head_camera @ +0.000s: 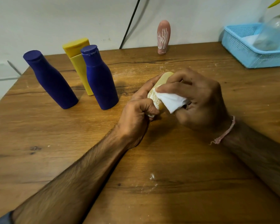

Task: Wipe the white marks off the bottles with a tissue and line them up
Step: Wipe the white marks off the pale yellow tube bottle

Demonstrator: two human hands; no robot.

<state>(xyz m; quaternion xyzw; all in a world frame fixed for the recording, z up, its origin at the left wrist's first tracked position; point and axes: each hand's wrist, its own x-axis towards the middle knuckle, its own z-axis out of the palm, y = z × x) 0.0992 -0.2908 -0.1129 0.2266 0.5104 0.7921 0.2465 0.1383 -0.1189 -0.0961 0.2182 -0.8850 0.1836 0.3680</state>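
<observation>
Left hand [136,113] grips the bottle [160,88]; right hand [199,101] pinches tissue [171,101]. I'd rub firmly along the marks.

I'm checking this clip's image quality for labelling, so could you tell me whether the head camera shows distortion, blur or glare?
Head view: wide-angle bending makes the blue bottles lean outward; the clear bottle over the blue basket is soft; the hands cast soft shadows on the table; no harsh glare.
</observation>
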